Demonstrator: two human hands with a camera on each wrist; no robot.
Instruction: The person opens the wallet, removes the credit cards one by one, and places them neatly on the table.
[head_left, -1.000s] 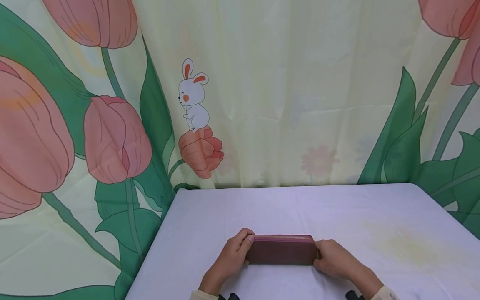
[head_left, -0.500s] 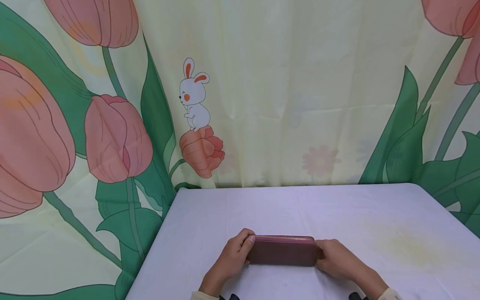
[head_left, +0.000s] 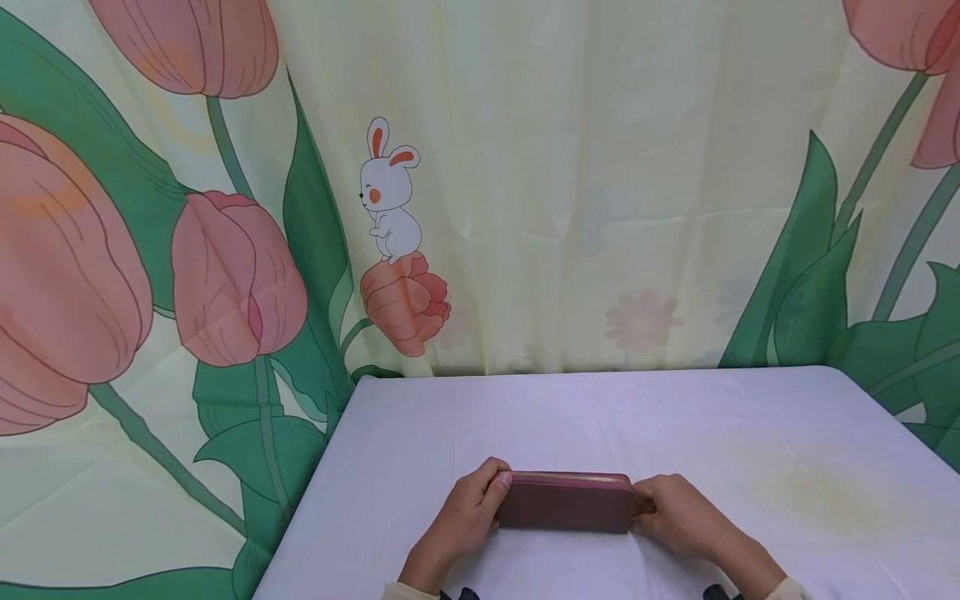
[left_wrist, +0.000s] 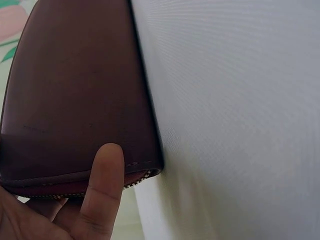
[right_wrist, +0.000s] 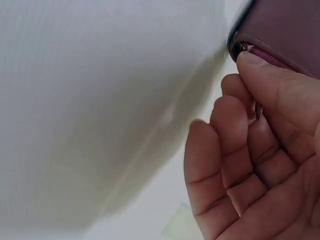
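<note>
A dark maroon zip-around wallet [head_left: 566, 504] stands on its long edge on the white table, zipper side up. My left hand [head_left: 467, 510] grips its left end; in the left wrist view the thumb [left_wrist: 104, 185] presses the broad face while other fingers go behind. At the wallet's right end is my right hand [head_left: 681, 515]. The right wrist view has its thumb and forefinger pinching the small metal zipper pull [right_wrist: 258, 110] at the lower corner, mostly hidden by the fingers, the other fingers curled loosely. Along the top edge the zipper looks closed.
A white cloth covers the table [head_left: 600, 425], with a faint yellowish patch [head_left: 825, 500] on the right. Behind it hangs a curtain [head_left: 570, 183] printed with tulips and a rabbit. Dark wrist straps show at the sleeves.
The right hand has shifted slightly to the right, its knuckles a little farther from the wallet's end. The left hand and wallet stay almost still.
</note>
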